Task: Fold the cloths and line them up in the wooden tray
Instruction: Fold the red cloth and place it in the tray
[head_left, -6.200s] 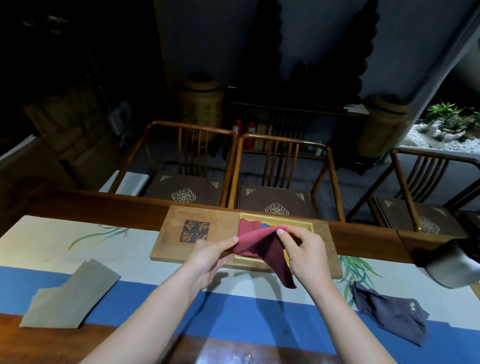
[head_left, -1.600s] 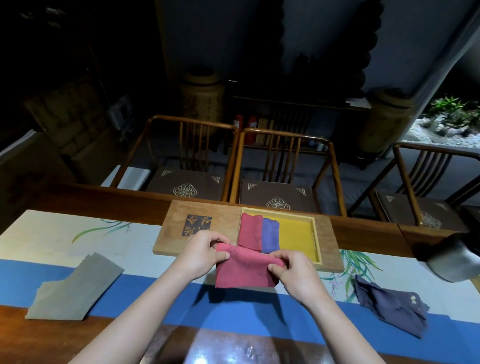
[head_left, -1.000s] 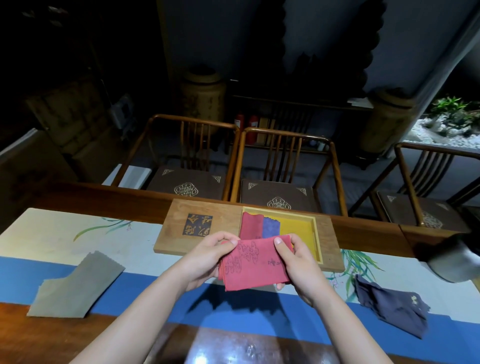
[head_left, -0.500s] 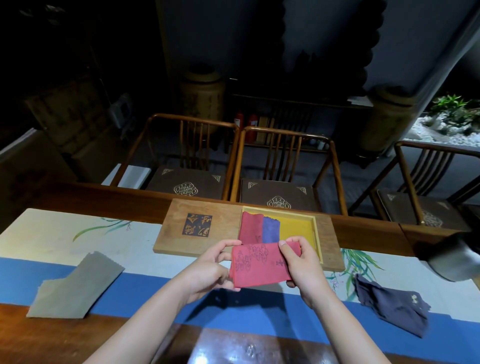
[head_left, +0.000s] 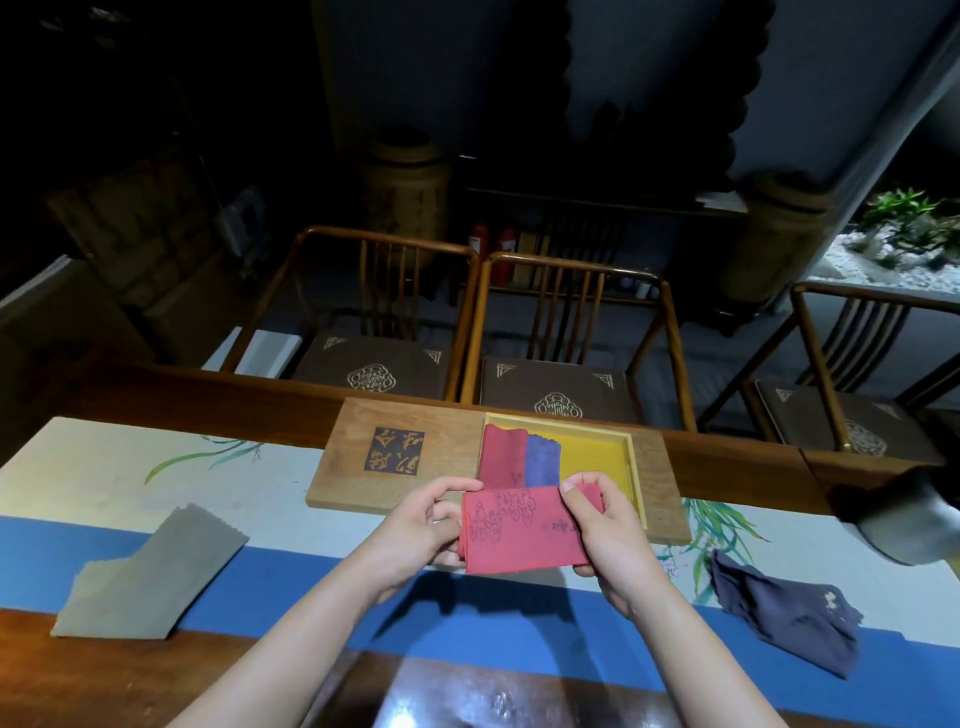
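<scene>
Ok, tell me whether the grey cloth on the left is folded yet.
Not neatly: the grey cloth lies loosely doubled over on the table, untouched.

Red line-patterned cloth (head_left: 522, 527); yellow-lined wooden tray (head_left: 592, 457); blue-banded runner (head_left: 291, 577).

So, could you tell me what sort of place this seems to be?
Probably a traditional tea room or tea shop: carved wooden armchairs with embroidered cushions, large lidded jars, and a painted table runner.
</scene>
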